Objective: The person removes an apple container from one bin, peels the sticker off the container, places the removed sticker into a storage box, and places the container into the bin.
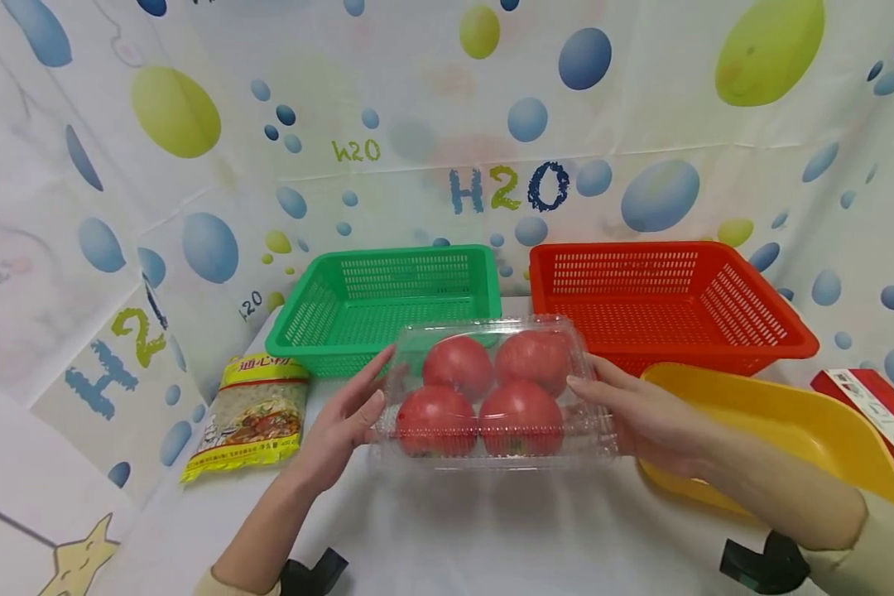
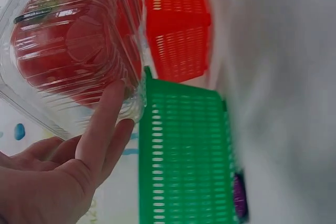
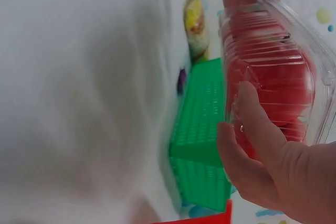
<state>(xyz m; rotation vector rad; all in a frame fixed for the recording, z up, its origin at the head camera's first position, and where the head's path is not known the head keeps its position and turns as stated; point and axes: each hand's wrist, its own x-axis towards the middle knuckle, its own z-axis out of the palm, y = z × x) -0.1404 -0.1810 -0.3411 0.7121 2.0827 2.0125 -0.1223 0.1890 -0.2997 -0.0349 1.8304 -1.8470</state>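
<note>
A clear plastic clamshell box (image 1: 492, 397) holding four red tomatoes (image 1: 458, 364) sits lifted just above the white table (image 1: 492, 530), near the middle of the scene, in front of the two baskets. The left hand (image 1: 343, 426) presses against the box's left end with its fingers straight and spread along the wall. The right hand (image 1: 641, 418) does the same at the right end, fingers extended flat along the plastic, so the box is carried between the two palms. Just behind the box, to the left, stands a green basket (image 1: 387, 302); to the right, a red basket (image 1: 670, 302). A yellow tray (image 1: 805, 430) lies near the right forearm, with a red carton (image 1: 879, 414) beyond it. A yellow noodle packet (image 1: 249, 414) lies on the left.
</note>
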